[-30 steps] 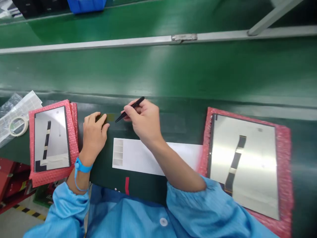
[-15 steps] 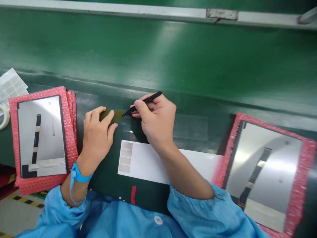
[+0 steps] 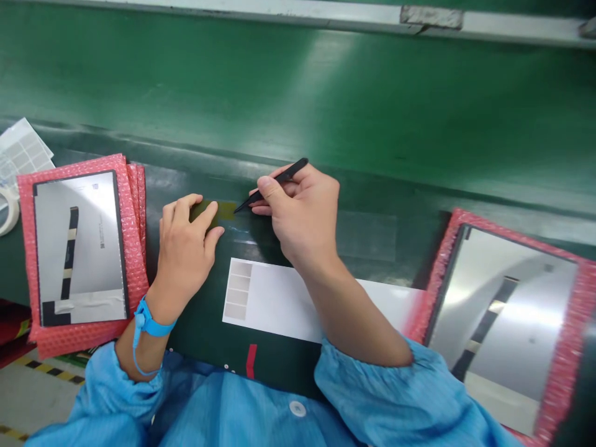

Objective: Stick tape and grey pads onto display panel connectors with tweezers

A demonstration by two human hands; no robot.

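Black tweezers (image 3: pixel 274 184) are gripped in my right hand (image 3: pixel 307 211), pen-like, their tips pointing down and left. Those tips meet or hover at the right edge of a yellowish translucent strip (image 3: pixel 226 211) lying on the dark green mat; contact cannot be made out. My left hand (image 3: pixel 189 236) rests with fingers spread, the fingertips on the strip's left part, which they partly hide. A blue wrist strap (image 3: pixel 151 321) circles my left wrist. Below both hands lies a white backing sheet (image 3: pixel 274 298) with several grey rectangular stickers (image 3: pixel 238 290) at its left end.
Left, a display panel (image 3: pixel 95 248) with a black flex cable lies on stacked pink bubble wrap (image 3: pixel 28 248). Another panel (image 3: pixel 526 323) lies on pink wrap at right. A tape roll (image 3: pixel 10 211) and label sheets (image 3: pixel 25 149) sit far left. Red tape (image 3: pixel 251 360) marks the near edge.
The whole view has shifted slightly. My right hand and the tweezers have moved a little right relative to the mat at most; my left hand keeps its place on the strip.
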